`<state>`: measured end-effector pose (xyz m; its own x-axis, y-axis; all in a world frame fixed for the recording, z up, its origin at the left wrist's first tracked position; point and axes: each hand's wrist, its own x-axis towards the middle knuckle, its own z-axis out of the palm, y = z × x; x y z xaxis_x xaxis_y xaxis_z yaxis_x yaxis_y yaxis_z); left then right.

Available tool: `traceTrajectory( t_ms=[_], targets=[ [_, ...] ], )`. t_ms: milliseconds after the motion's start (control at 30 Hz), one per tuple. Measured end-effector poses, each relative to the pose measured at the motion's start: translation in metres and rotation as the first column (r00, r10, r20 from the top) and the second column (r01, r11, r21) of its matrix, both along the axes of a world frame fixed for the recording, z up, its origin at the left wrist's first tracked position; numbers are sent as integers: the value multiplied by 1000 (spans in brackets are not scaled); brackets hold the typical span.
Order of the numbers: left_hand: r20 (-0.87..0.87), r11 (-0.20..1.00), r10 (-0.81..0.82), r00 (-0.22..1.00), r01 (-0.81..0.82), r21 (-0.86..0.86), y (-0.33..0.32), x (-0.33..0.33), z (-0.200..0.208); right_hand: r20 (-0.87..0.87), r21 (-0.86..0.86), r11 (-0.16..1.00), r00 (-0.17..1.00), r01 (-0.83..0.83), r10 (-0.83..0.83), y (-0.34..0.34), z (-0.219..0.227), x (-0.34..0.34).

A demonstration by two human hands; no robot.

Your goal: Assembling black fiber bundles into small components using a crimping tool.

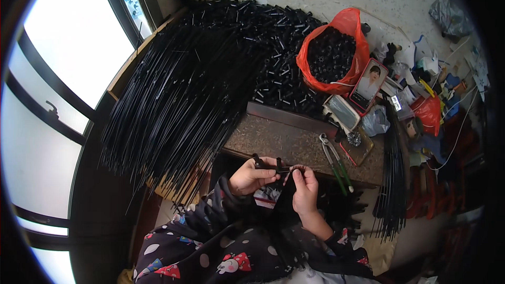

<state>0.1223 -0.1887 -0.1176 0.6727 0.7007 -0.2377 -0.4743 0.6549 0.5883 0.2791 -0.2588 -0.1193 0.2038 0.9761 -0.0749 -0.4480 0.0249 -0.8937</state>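
The left hand is pinching a small black tube piece in a narrow grip closed on that piece, holding it just above the near edge of the worktop. The right hand is closing thumb and forefinger on a thin wire end, a tight grip, and the two hands are meeting almost fingertip to fingertip over the lap. A big fan of long black rods is lying across the worktop to the left, with a heap of short black tubes behind it. An orange bag full of small black parts is sitting further back on the right, and pliers with green handles are lying just beside the right hand. Judging from this, doing the joining well is a matter of keeping the tube steady and level in the left grip, feeding the wire straight along its axis, and holding both close to the tips so the thin end is not bending. Whether the wire is already inside the tube is too small to tell.
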Motion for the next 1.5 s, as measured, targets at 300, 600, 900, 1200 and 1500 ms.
traceTrajectory(
  t_ms=[300, 600, 900, 1200, 1500],
  targets=[
    [188, 997, -49, 981, 59, -51, 3, 11, -10, 48, 118, 986, 991, 121, -127, -2, -2, -11],
    [178, 998, -61, 982, 64, -9, 5, 14, -8, 50, 129, 983, 989, 135, -142, -2, -1, -6],
    [174, 993, -112, 978, 107, 43, 8, 7, -9, 38, 117, 986, 992, 115, -120, 1, -4, -6],
    [189, 993, -70, 979, 49, 110, 6, 10, -5, 27, 119, 990, 997, 70, -74, 3, 0, -9],
    [120, 992, -29, 992, 14, 125, 7, 9, -6, 2, 110, 994, 1000, 14, -15, 3, -5, -9]
  ],
)
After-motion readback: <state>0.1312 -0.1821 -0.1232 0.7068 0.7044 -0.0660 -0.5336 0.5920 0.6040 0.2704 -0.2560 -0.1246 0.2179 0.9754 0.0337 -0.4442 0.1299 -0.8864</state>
